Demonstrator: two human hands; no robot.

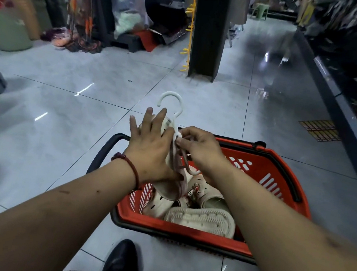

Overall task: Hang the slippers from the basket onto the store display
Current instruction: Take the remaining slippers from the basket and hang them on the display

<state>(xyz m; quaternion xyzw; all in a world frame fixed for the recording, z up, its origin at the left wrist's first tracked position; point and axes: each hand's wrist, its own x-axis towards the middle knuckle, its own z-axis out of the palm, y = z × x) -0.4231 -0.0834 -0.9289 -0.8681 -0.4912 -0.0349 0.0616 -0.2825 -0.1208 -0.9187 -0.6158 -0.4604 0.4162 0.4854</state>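
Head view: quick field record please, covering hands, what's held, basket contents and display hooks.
left hand: fingers straight, pressed against the held slippers
right hand: pinches the white hanger
held slippers: cream, lifted above the basket, against the hanger
red basket: on the tiled floor in front of the person
loose slippers: cream, in the basket, one sole up
yellow hooks: on the dark pillar ahead, nothing hung on those in view

One wide-angle camera, worn on the head, looks forward and steeply down, close above the red plastic basket (pixel 184 233) on the grey tiled floor (pixel 80 75).
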